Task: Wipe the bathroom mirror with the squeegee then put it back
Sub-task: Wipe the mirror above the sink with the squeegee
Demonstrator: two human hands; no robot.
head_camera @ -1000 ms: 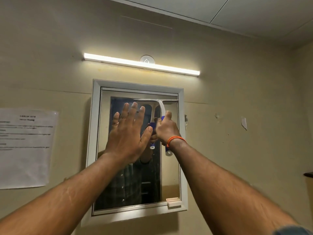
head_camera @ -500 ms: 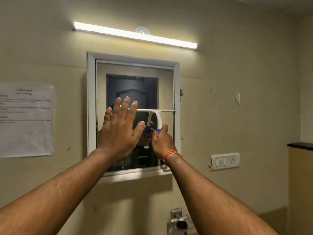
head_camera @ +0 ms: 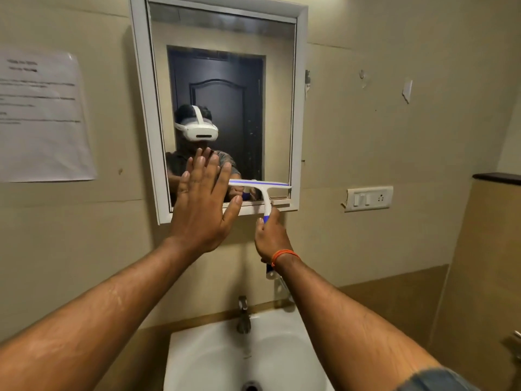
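The white-framed mirror (head_camera: 277, 94) hangs on the beige wall above the sink. A white and blue squeegee (head_camera: 260, 186) lies with its blade across the mirror's lower right, close to the bottom frame. My right hand (head_camera: 272, 238) grips its blue handle just below the frame; the handle's end pokes out under my wrist. My left hand (head_camera: 203, 201) is flat, fingers straight and pointing up, held against the mirror's lower middle, left of the blade. The glass reflects a person wearing a white headset and a dark door.
A white sink (head_camera: 214, 356) with a metal tap (head_camera: 244, 314) sits right below my arms. A sheet of paper (head_camera: 42, 117) is taped to the wall at left. A switch and socket plate (head_camera: 368, 198) is right of the mirror, with a dark ledge (head_camera: 497, 178) further right.
My right hand has drawn the squeegee down the mirror from near the top to the bottom edge. My left hand slid down with it. The view tipped down, bringing the sink into sight.
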